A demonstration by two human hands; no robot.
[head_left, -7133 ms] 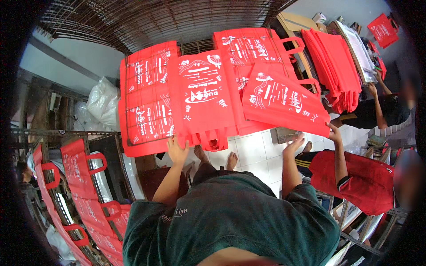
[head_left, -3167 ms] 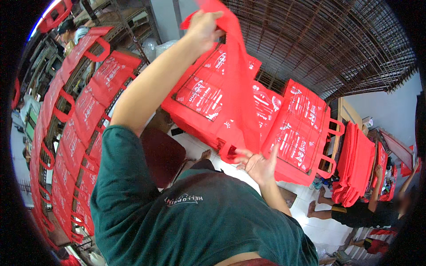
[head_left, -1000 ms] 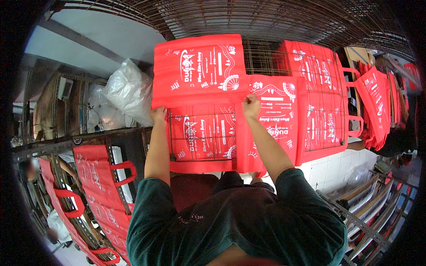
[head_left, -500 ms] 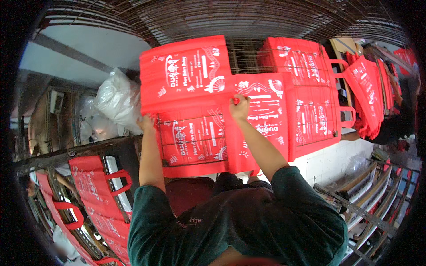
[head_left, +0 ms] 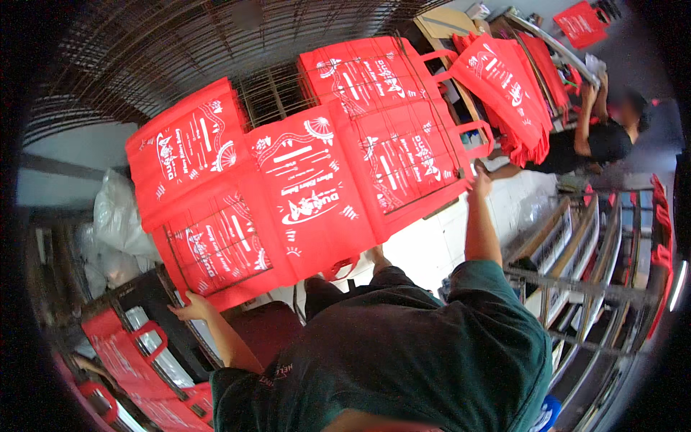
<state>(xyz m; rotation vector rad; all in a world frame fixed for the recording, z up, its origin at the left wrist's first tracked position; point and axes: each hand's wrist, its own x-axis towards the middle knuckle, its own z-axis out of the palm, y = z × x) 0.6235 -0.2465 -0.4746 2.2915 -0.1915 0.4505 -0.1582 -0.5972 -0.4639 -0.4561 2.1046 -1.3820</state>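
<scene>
We see a wire rack (head_left: 273,93) tilted in front of us, covered with flat red bags (head_left: 309,180) printed in white and laid side by side, overlapping a little so each print stays uncovered. Our left hand (head_left: 188,308) is at the rack's lower left corner, fingers curled under the edge of the bag there; it seems to grip both the frame and the cloth, though the palm is hidden. Our right hand (head_left: 481,180) reaches up to the right edge, next to a bag handle (head_left: 479,140) that sticks out past the frame. Its fingers press against the edge, but we cannot tell how far it is closed. With one hand at each side, we judge the rack is being steadied or carried level, so the bags do not slide off.

More red bags lie on another rack (head_left: 137,360) at the lower left, just beside the left hand. A clear plastic sack (head_left: 119,216) sits behind it. At the upper right, well apart from us, another person (head_left: 612,137) handles a hanging bundle of red bags (head_left: 518,79).
</scene>
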